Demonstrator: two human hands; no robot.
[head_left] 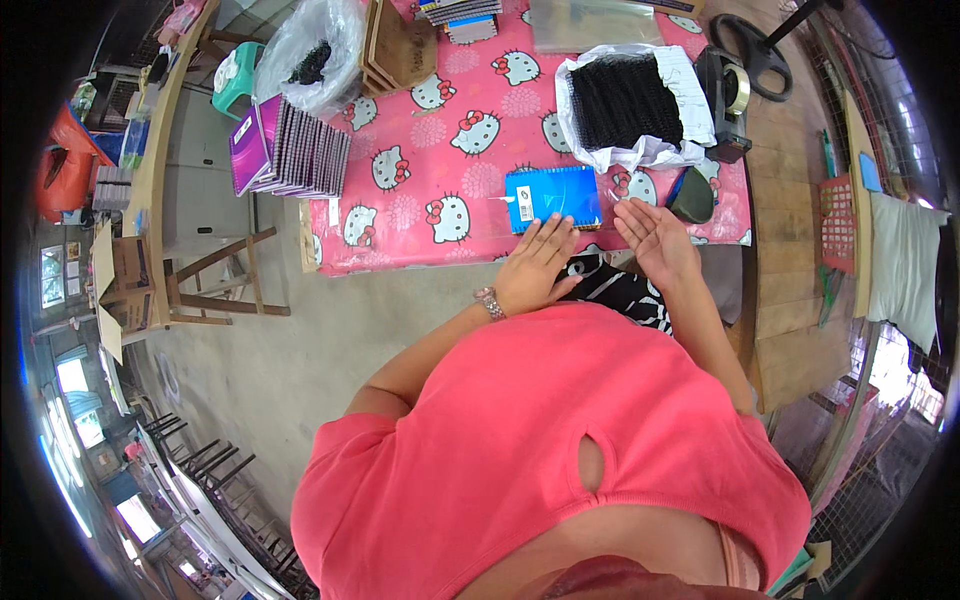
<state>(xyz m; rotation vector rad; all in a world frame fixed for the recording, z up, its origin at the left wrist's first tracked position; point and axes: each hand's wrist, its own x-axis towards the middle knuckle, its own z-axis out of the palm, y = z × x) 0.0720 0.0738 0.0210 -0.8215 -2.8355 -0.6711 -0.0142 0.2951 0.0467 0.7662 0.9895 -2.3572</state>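
A blue spiral notebook (pixel 570 190) with a white barcode label lies on the pink patterned tablecloth (pixel 420 215), close to the table's front edge. My left hand (pixel 540 260) rests on the notebook's near edge, fingers stretched out and palm down. Just right of the notebook is my right hand (pixel 660 245), open with its fingers extended and its palm partly turned up. Nothing shows in either hand. Beyond the right hand sits a dark green rounded object (pixel 692 195), whose kind I cannot make out.
Black binding coils (pixel 625 100) lie on white wrapping behind the notebook, beside a tape dispenser (pixel 735 95). Purple spiral notebooks (pixel 300 150) are stacked at the table's left. Farther back are a clear plastic bag (pixel 335 70), brown boards (pixel 405 50) and clear plastic sheets (pixel 595 25).
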